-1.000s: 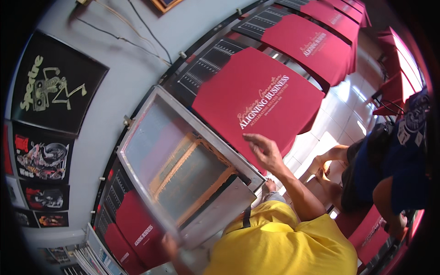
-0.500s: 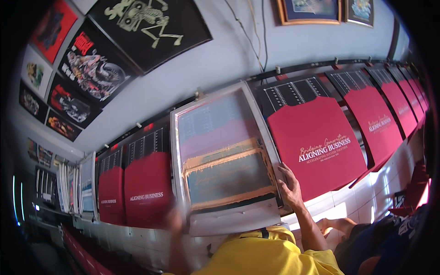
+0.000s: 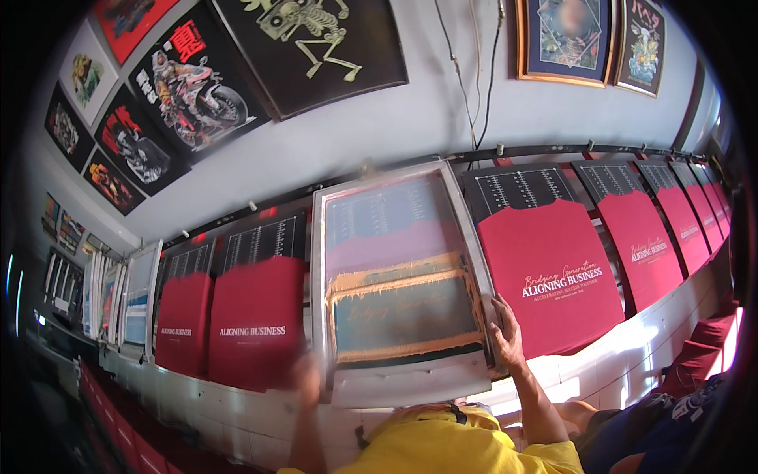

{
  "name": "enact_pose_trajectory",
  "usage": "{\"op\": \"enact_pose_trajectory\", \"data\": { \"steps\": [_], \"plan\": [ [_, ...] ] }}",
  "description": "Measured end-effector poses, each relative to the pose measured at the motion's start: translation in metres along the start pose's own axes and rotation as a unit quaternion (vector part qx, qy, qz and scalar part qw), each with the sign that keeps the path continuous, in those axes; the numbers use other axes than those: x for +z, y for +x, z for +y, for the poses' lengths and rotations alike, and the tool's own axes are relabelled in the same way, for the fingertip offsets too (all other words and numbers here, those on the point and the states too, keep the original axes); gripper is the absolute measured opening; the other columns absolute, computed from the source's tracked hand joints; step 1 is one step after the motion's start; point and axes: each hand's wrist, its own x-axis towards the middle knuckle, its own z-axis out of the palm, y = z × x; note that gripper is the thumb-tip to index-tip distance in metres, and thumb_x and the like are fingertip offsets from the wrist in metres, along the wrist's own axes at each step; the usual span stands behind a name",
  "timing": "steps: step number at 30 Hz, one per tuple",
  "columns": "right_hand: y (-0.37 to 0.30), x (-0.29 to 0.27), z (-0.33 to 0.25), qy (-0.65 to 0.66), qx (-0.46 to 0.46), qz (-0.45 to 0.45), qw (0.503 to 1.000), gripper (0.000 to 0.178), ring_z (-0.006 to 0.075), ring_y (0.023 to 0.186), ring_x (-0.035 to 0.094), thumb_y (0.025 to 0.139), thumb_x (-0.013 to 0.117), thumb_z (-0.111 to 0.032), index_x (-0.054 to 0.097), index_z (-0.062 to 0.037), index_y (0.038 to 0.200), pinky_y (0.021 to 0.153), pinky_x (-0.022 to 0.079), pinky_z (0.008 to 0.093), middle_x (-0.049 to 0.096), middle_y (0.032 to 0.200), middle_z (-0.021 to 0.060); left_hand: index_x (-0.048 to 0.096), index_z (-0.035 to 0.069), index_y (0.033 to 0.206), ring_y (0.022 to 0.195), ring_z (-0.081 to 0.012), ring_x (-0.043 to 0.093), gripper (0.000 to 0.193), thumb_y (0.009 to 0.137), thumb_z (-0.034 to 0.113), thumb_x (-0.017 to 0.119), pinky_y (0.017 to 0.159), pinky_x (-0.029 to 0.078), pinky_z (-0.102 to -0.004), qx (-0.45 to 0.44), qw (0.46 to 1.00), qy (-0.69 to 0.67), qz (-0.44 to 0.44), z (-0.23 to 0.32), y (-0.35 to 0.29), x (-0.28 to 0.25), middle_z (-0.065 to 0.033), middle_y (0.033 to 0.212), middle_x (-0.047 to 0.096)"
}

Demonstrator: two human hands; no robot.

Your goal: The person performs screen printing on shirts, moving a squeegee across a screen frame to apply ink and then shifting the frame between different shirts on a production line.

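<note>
A screen-printing frame (image 3: 320, 261) lies in the middle of the row, over a printing board with a red shirt showing through its mesh. Orange ink (image 3: 395, 278) is smeared in bands around the lower mesh. My right hand (image 3: 508, 338) rests against the frame's lower right side, fingers stretched out and thumb apart. Smeared by motion, my left hand (image 3: 308, 381) is beside the frame's lower left corner; its fingers cannot be made out. Just right of the frame, a red shirt (image 3: 545, 316) carries white and orange lettering.
More red shirts lie on black boards, such as a left shirt (image 3: 257, 312) with white lettering only. A rail (image 3: 545, 153) runs behind them along the wall. Several frames (image 3: 106, 296) stand at far left. Another person in a dark shirt (image 3: 671, 430) is close on my right.
My view has tilted up, so the whole row sits lower in the picture. My right hand stays at the frame's right side; my left hand stays blurred near the lower left corner.
</note>
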Motion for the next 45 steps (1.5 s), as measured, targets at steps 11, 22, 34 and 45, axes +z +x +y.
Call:
{"op": "enact_pose_trajectory", "data": {
  "steps": [11, 22, 34, 45],
  "plan": [
    [-0.028, 0.044, -0.062, -0.384, -0.130, -0.192, 0.894, 0.063, 0.0364, 0.138, 0.039, 0.083, 0.074, -0.032, 0.052, -0.0059, 0.136, 0.111, 0.040, 0.0465, 0.046, 0.146, 0.0153, 0.068, -0.001, 0.101, 0.073, -0.0175, 0.062, 0.021, 0.098, 0.017, 0.058, 0.067, 0.050, -0.0299, 0.135, 0.984, 0.105, 0.053, 0.064, -0.037, -0.011, -0.0081, 0.085, 0.066],
    [-0.033, 0.089, -0.115, -0.406, -0.229, -0.330, 0.821, 0.034, 0.0288, 0.101, 0.064, 0.070, 0.066, -0.008, 0.064, -0.0073, 0.103, 0.084, 0.052, 0.0424, 0.066, 0.105, 0.0085, 0.066, 0.000, 0.109, 0.070, -0.0121, 0.058, 0.042, 0.104, 0.036, 0.046, 0.065, 0.049, -0.0283, -0.066, 0.810, -0.005, -0.583, 0.073, -0.137, -0.005, -0.0061, 0.084, 0.067],
    [-0.029, 0.123, -0.118, -0.501, -0.279, -0.176, 0.800, 0.023, 0.0227, 0.089, 0.064, 0.070, 0.066, -0.009, 0.060, -0.0102, 0.093, 0.078, 0.053, 0.0372, 0.062, 0.094, 0.0024, 0.053, 0.001, 0.132, 0.059, -0.0064, 0.045, 0.052, 0.109, 0.042, 0.030, 0.054, 0.038, -0.0209, -0.238, 0.747, -0.169, -0.597, 0.065, -0.139, 0.038, -0.0040, 0.088, 0.063],
    [0.114, 0.142, -0.050, -0.522, -0.294, -0.127, 0.791, 0.033, 0.0218, 0.098, 0.062, 0.069, 0.075, -0.013, 0.060, -0.0132, 0.099, 0.084, 0.050, 0.0388, 0.063, 0.100, 0.0013, 0.055, 0.006, 0.092, 0.051, -0.0074, 0.037, 0.028, 0.107, 0.028, 0.044, 0.045, 0.029, -0.0239, -0.397, 0.738, -0.293, -0.461, 0.065, -0.156, 0.060, 0.0031, 0.064, 0.042]
  ]
}}
